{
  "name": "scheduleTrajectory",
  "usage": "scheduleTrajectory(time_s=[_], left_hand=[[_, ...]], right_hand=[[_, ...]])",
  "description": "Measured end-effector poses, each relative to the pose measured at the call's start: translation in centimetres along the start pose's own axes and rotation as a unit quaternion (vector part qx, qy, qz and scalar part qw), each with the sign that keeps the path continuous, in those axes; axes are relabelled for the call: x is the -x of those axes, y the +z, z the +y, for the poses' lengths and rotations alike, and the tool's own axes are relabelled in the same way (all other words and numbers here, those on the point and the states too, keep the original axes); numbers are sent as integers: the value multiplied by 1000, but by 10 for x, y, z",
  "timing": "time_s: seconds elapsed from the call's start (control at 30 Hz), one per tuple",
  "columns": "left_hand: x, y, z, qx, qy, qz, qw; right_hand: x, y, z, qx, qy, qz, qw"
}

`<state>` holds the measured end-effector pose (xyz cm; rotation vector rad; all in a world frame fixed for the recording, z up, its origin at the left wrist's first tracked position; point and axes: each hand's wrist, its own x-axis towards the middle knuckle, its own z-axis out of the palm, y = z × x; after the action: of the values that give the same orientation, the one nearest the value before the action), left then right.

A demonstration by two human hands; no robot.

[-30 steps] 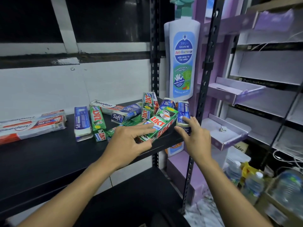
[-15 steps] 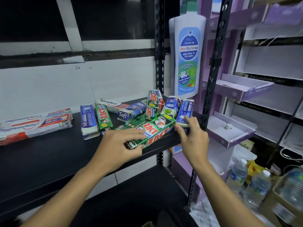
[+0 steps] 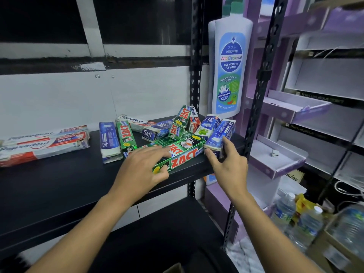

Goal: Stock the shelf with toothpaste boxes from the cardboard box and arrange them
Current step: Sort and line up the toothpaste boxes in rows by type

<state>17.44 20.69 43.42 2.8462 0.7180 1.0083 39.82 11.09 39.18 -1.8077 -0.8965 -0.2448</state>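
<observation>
A heap of toothpaste boxes lies on the black shelf (image 3: 59, 186) near its right post. My left hand (image 3: 141, 166) grips the near end of a long green Zact box (image 3: 183, 154), thumb under its front corner and fingers on top. My right hand (image 3: 226, 162) pinches the near end of a blue Safi box (image 3: 220, 134) at the shelf's right edge. Behind them lie another Safi box (image 3: 155, 132), an upright-leaning Zact box (image 3: 181, 123) and a Pepsodent box (image 3: 134, 122). Further left a blue Safi box (image 3: 108, 141) and a green Zact box (image 3: 126, 135) lie side by side.
Long Pepsodent boxes (image 3: 43, 144) are stacked at the shelf's left. A tall body-wash display bottle (image 3: 229, 67) stands behind the black right post (image 3: 262, 79). Purple cardboard trays (image 3: 279, 152) jut out on the right; water bottles (image 3: 283, 211) stand on the floor below.
My left hand has slid the long Zact box leftward and toward the front edge, now gripping its near end. My right hand keeps hold of the blue Safi box.
</observation>
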Motion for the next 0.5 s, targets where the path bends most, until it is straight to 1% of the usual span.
scheduleTrajectory(time_s=[0.1, 0.2, 0.33, 0.43, 0.5], left_hand=[[2, -2, -1, 3, 2, -1, 1000], [3, -6, -3, 4, -1, 0, 1000], [0, -17, -12, -27, -8, 4, 1000], [-7, -26, -25, -43, -39, 18, 998], [-7, -26, -38, -60, -58, 12, 996]], right_hand=[[-4, -14, 3, -11, 3, -6, 1000], [-12, -23, 6, 4, -3, 2, 1000], [-25, -25, 7, -5, -4, -6, 1000], [-42, -24, -4, 19, -40, -23, 999], [-58, -20, -15, 36, -59, -56, 996]])
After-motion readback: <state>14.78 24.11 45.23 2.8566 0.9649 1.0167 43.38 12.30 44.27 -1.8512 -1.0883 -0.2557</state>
